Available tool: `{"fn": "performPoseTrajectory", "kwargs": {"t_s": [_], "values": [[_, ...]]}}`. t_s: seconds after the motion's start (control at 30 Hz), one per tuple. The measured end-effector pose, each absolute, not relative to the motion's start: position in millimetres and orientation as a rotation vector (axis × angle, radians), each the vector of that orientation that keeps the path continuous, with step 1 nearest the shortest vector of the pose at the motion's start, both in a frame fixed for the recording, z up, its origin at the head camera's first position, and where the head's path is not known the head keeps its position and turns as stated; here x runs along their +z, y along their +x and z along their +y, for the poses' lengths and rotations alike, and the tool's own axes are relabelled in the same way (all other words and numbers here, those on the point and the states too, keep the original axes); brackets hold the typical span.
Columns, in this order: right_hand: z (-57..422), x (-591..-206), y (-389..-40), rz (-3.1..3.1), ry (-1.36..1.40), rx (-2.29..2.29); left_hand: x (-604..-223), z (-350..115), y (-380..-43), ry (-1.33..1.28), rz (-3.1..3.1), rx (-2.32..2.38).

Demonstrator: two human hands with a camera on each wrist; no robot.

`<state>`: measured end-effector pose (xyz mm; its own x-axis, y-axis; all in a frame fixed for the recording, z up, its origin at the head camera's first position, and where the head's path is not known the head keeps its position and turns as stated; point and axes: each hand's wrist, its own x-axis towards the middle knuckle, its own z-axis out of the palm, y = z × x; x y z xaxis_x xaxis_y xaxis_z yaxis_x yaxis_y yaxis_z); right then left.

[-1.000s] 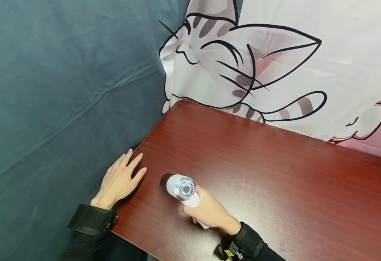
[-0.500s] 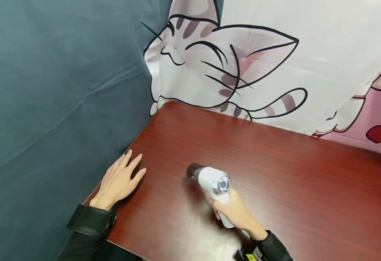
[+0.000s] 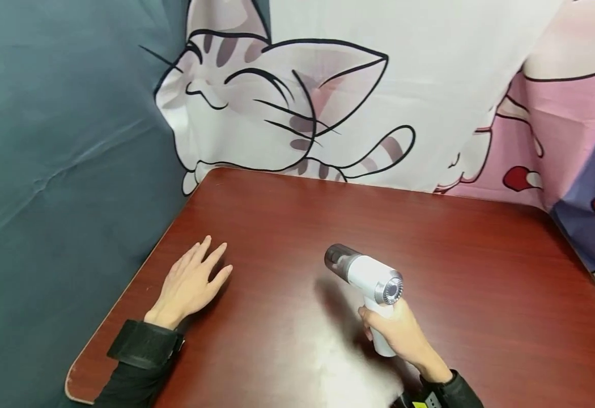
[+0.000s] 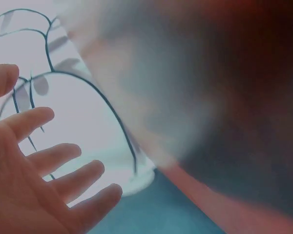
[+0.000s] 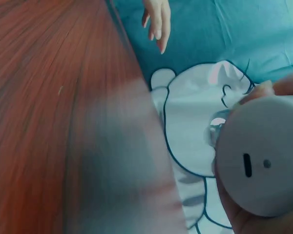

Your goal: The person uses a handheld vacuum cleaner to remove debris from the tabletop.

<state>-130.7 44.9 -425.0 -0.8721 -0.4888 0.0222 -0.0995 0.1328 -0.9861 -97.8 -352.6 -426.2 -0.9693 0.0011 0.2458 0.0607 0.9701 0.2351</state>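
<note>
My right hand grips the handle of a white handheld vacuum cleaner, right of the table's middle in the head view. Its smoky see-through front cup points to the far left, and a silver ringed vent faces back towards me. The vacuum is held above the table, its shadow falling to the left below it. In the right wrist view the round handle base shows a dark slot and a small dot. My left hand is over the table's left side, palm down, fingers spread, holding nothing.
The reddish-brown wooden table has rounded corners. A blue-green cloth hangs along its left side. Behind the table hangs a white cloth with a cartoon cat, with pink and blue printed parts at the right.
My right hand has carried the vacuum rightward over the table, and more of its front cup shows. The view has turned to the right. My left hand keeps its spread pose.
</note>
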Motion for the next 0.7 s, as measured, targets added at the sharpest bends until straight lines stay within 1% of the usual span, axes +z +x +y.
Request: {"fn": "performPoseTrajectory", "kwargs": {"t_s": [0.2, 0.27, 0.37, 0.5, 0.6, 0.7], "values": [[88, -422, -132, 2.224, -0.617, -1.897, -427, -320, -125, -0.15, -2.879, -0.361], [98, -419, -133, 2.251, -0.643, -1.92, -428, -315, -128, -0.169, -2.885, -0.359], [111, -411, -134, 2.35, -0.606, -1.915, -429, -306, -134, -0.202, -2.885, -0.353], [129, -408, -136, 2.496, -0.421, -1.906, -429, -296, -142, -0.229, -2.879, -0.341], [145, -417, -142, 2.59, -0.277, -1.89, -429, -287, -148, -0.251, -2.884, -0.335], [162, -428, -146, 2.682, -0.204, -1.864, -431, -278, -154, -0.273, -2.886, -0.333]]}}
